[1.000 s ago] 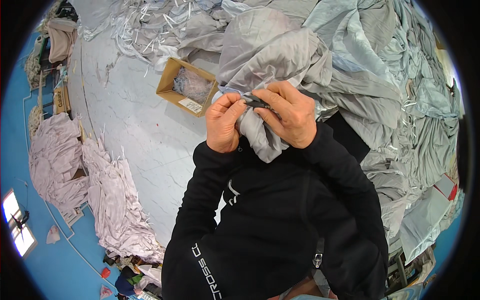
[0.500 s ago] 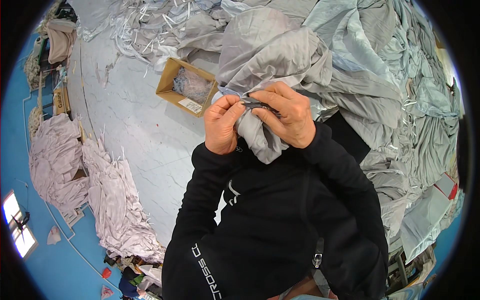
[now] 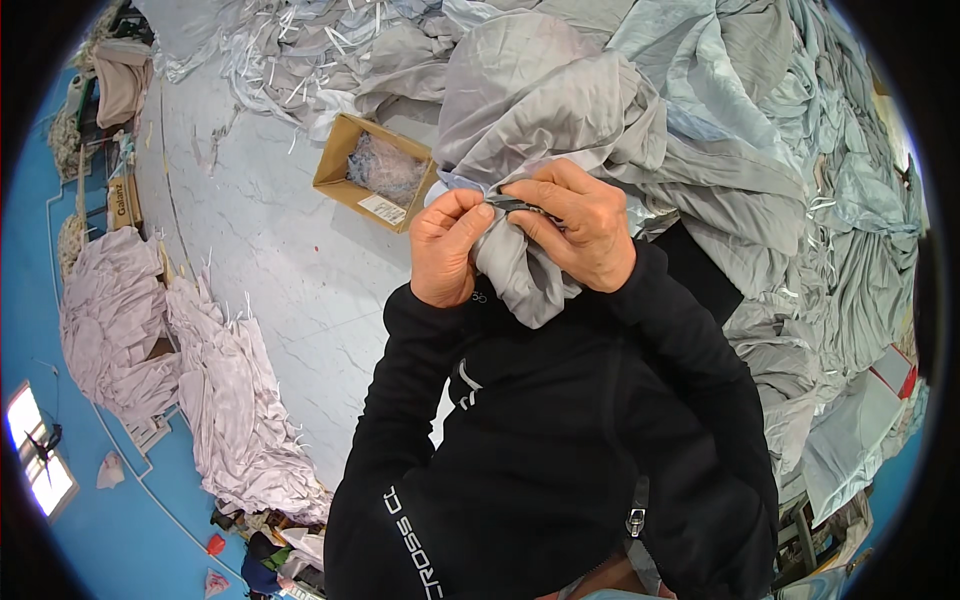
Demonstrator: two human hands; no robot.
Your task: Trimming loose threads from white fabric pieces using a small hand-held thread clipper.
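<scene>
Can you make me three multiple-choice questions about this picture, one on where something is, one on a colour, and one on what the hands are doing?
1. Where does the cardboard box sit?
A. On the pale table, to the left of the hands
B. On the blue floor
C. On top of the grey fabric pile

2. What colour is the cloth in the hands?
A. Pink
B. Grey
C. Black

3. What are the hands doing?
A. Resting flat on the table
B. Both pinching a bunched part of the cloth
C. Only one touches the cloth

Answers:
1 A, the box stands on the table beside the fabric heap.
2 B, it matches the grey pile behind.
3 B, the left hand and right hand close their fingers on it.
</scene>
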